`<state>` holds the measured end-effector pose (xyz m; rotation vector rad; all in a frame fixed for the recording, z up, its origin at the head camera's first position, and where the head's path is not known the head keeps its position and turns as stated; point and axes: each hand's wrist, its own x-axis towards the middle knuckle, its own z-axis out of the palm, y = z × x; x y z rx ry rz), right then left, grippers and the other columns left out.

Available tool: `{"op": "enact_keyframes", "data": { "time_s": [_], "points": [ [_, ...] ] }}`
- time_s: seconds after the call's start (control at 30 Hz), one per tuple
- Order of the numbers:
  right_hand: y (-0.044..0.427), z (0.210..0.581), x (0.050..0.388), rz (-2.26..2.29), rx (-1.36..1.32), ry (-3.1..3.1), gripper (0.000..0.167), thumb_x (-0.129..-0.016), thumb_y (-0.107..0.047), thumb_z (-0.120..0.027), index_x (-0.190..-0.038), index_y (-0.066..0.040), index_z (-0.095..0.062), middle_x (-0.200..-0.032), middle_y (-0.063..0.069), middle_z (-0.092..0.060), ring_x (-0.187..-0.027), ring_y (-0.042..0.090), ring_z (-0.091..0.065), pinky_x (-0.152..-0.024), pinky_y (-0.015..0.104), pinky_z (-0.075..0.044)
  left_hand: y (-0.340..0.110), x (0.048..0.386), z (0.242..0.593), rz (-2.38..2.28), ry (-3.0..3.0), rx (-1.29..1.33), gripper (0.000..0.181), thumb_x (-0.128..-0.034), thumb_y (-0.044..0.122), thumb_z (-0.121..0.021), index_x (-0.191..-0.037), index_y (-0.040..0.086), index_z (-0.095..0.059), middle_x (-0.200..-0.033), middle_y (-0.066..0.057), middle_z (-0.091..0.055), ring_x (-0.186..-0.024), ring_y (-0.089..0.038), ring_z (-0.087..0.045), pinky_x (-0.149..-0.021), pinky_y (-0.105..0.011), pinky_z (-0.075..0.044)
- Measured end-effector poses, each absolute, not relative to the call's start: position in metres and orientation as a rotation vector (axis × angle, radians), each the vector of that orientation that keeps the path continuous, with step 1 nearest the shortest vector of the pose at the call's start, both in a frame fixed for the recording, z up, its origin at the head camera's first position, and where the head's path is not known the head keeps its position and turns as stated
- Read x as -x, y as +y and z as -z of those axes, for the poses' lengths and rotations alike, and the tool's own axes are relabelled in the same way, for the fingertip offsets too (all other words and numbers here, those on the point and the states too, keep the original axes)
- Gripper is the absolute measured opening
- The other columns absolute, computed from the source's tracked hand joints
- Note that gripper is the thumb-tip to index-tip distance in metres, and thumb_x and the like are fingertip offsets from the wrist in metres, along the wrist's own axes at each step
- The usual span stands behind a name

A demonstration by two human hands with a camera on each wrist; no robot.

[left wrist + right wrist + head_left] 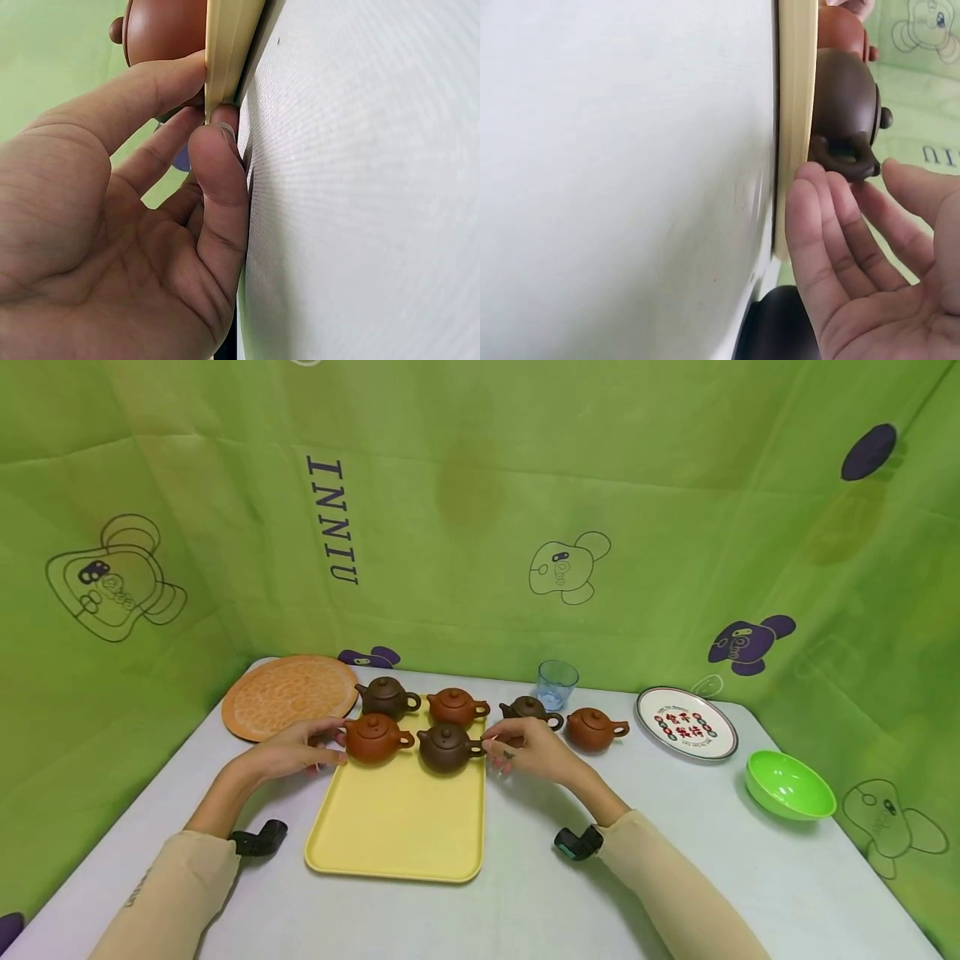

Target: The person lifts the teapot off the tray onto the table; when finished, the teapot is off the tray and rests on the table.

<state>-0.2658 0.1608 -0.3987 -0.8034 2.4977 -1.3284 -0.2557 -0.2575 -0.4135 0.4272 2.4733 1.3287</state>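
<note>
A yellow tray (397, 827) lies on the table with two teapot rows on its far half. In front are a reddish-brown teapot (375, 743) and a dark brown teapot (444, 750); behind them stand another dark teapot (386, 700) and a reddish one (452, 708). My left hand (296, 750) grips the tray's left rim, thumb above and fingers underneath, as the left wrist view shows. At the right side, my right hand (534, 748) has its fairly straight fingertips against the tray rim (796, 112). Its thumb is close beside the front dark teapot's handle (846, 161).
Right of the tray stand a dark teapot (528, 706) and a reddish teapot (592, 732), with a blue glass (557, 681) behind. Farther right are a white plate (705, 747) and a green bowl (787, 806). An orange round mat (288, 693) lies at back left.
</note>
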Motion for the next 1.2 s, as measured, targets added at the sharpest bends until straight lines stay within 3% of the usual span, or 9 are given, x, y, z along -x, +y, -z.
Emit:
{"op": "enact_keyframes", "data": {
  "time_s": [0.33, 0.83, 1.2],
  "points": [
    [0.152, 0.399, 0.267, 1.311, 0.772, 2.504, 0.022, -0.105, -0.018, -0.068, -0.114, -0.001, -0.077, -0.083, 0.019, -0.075, -0.07, 0.024, -0.073, -0.064, 0.039, -0.063, -0.257, 0.256, 0.412, -1.326, 2.472, -0.446, 0.071, -0.097, 0.017, -0.074, -0.156, -0.006, -0.042, -0.134, -0.024, -0.059, -0.091, -0.012, -0.053, -0.068, -0.029, -0.054],
    [0.146, 0.4, 0.265, 1.189, 0.768, 2.606, 0.019, -0.104, -0.027, -0.07, -0.111, -0.012, -0.08, -0.076, 0.012, -0.076, -0.059, 0.021, -0.071, -0.056, 0.03, -0.056, -0.259, 0.258, 0.414, -1.329, 2.47, -0.425, 0.071, -0.0954, 0.018, -0.076, -0.155, -0.005, -0.045, -0.134, -0.025, -0.061, -0.088, -0.011, -0.055, -0.069, -0.028, -0.055],
    [0.145, 0.404, 0.264, 1.215, 0.742, 2.675, 0.019, -0.102, -0.024, -0.072, -0.11, -0.011, -0.083, -0.08, 0.005, -0.078, -0.066, 0.009, -0.073, -0.066, 0.022, -0.057, -0.259, 0.257, 0.414, -1.34, 2.463, -0.444, 0.069, -0.0965, 0.017, -0.074, -0.155, -0.006, -0.044, -0.133, -0.024, -0.061, -0.088, -0.011, -0.055, -0.067, -0.029, -0.055]
  ]
}}
